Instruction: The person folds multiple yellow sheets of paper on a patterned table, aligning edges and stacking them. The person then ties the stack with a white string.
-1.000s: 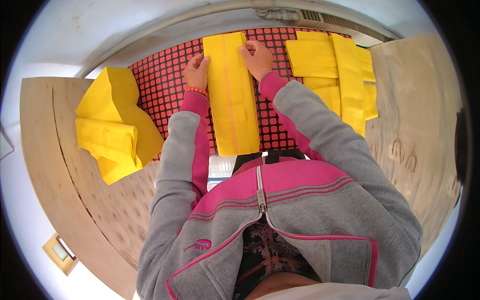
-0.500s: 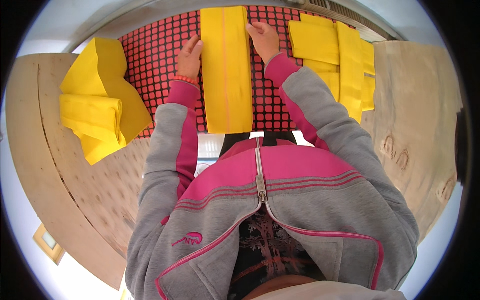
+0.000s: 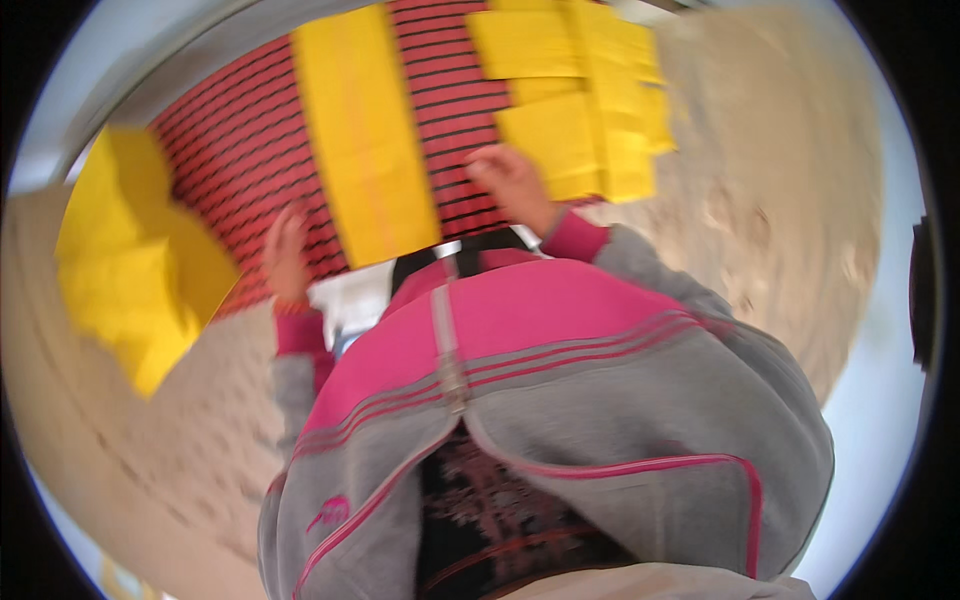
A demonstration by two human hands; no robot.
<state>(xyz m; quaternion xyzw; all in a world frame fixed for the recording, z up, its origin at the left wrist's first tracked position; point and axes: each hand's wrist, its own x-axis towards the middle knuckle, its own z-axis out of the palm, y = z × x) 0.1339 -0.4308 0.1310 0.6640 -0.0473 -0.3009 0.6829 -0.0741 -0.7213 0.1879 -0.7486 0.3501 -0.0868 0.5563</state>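
Drawn nearer the body since the earlier frame, the left hand (image 3: 288, 250) and the right hand (image 3: 515, 188) are both empty, grip released; one folded yellow strip (image 3: 368, 130) lies between them, touching neither, on one red-and-black mat (image 3: 240, 130); one loose yellow heap (image 3: 115, 275) sits at left; one pile of overlapping yellow pieces (image 3: 620, 110), too blurred to count, lies at right.

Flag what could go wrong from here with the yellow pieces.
The middle yellow strip reaches the near edge of the red-and-black surface; with neither the left hand nor the right hand gripping it, a bump might slide it off.

The right hand appears close to the overlapping yellow pieces and could knock them askew.
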